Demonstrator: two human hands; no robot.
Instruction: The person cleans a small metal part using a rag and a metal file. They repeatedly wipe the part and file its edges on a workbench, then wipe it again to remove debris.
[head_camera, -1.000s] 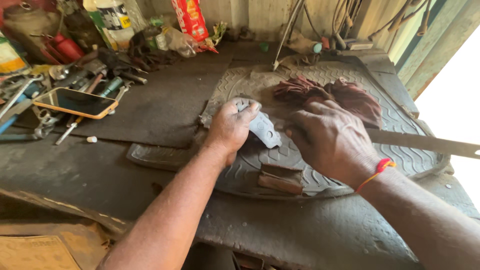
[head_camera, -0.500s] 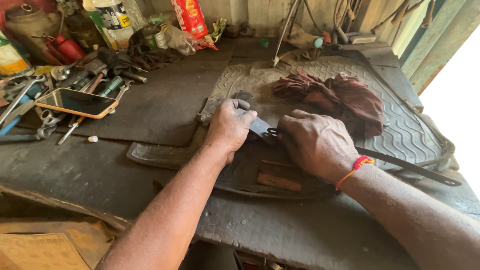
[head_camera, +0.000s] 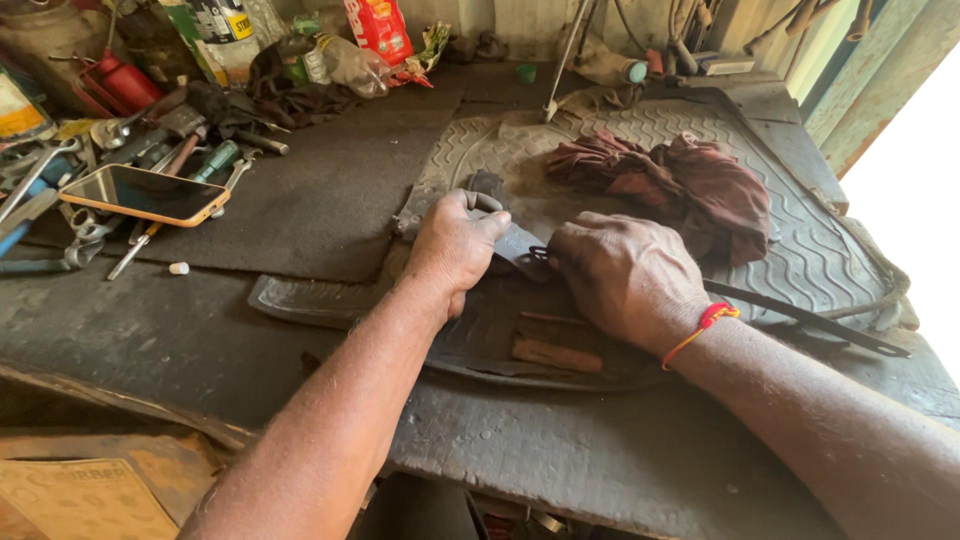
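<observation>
My fingers (head_camera: 487, 213) on my left hand (head_camera: 455, 248) are curled tight around a flat grey piece of metal (head_camera: 517, 243). It sits on the ribbed rubber mat (head_camera: 800, 250) in the middle of the dark surface (head_camera: 150, 340). My right hand (head_camera: 625, 275) lies palm down just beside it, and its fingers are bent down and touch the same grey piece. I cannot tell if they pinch it. A long thin dark bar (head_camera: 810, 318) sticks out from under my right hand and runs off to the right over the mat. A red string band (head_camera: 705, 325) goes round my right wrist.

Behind my hands a dark red rag (head_camera: 690, 185) is bunched up on the mat. A brown block (head_camera: 555, 353) lies at the near edge of the mat, just under my right hand.

At the back of the surface stands a red packet (head_camera: 378, 27), tall and flat, with white and yellow print. Left of it is a round can (head_camera: 215, 35) with a yellow, green and black label. Between them lies a clear bottle (head_camera: 330, 62) on its side with a small pale label. A red can (head_camera: 120, 80) sits far left at the back.

On the left lies a phone (head_camera: 145, 194) in an orange case, screen up. Wrenches and other tools (head_camera: 60, 220) are piled around it. A tiny white cap (head_camera: 179, 268) lies alone near the phone. A brown cardboard box (head_camera: 80, 490) is down low at the left.
</observation>
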